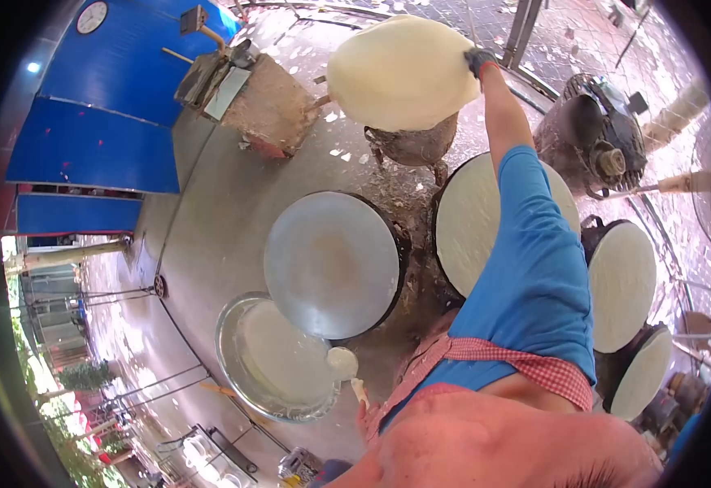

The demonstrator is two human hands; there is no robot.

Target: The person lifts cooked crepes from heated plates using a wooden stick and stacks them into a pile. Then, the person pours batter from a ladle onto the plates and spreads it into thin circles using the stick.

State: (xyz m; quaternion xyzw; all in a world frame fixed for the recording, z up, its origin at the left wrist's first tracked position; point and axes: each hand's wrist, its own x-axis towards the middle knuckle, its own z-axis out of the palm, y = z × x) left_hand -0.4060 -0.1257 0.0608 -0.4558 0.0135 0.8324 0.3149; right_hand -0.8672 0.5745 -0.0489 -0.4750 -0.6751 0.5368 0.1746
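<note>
My right hand (480,60), in a dark glove, stretches out at the top and is closed on the edge of a large, thin, pale flatbread (404,69). The sheet spreads over a dark round stand (416,145), hiding most of its top. Low in the view, my left hand (364,419) is partly hidden by my face and wraps round the light handle of a ladle (342,363). The ladle's bowl, coated in pale batter, is at the rim of a wide clear basin (224,346) of batter (278,354). Beside it sits a bare round griddle (331,264).
More griddles covered with pale sheets stand near me: one under my right arm (469,228), two at the right (622,285) (644,374). A brown box-like stand (270,106) and a dark metal drum (591,130) stand farther off. Blue panels (103,130) line one side.
</note>
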